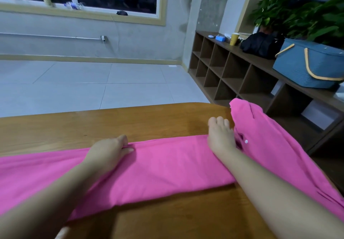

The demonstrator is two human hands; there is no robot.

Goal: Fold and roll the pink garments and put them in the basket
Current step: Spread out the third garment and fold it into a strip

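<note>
A pink garment (167, 166) lies folded into a long strip across the wooden table (130, 123). Its right part (270, 136) is wider and rumpled, shows a white button, and hangs off the table's right edge. My left hand (109, 149) pinches the strip's far edge, thumb on top and fingers curled under. My right hand (220, 136) sits where the strip meets the rumpled part, its fingers curled over the far edge of the fabric. The blue basket (301, 67) with yellow handles stands on the shelf unit at the right, apart from both hands.
A brown cubby shelf (232, 74) runs along the right wall. It carries a black bag (260, 45), a yellow cup (234, 38) and potted plants (297, 17). Pale tiled floor (93, 84) lies beyond the table's far edge.
</note>
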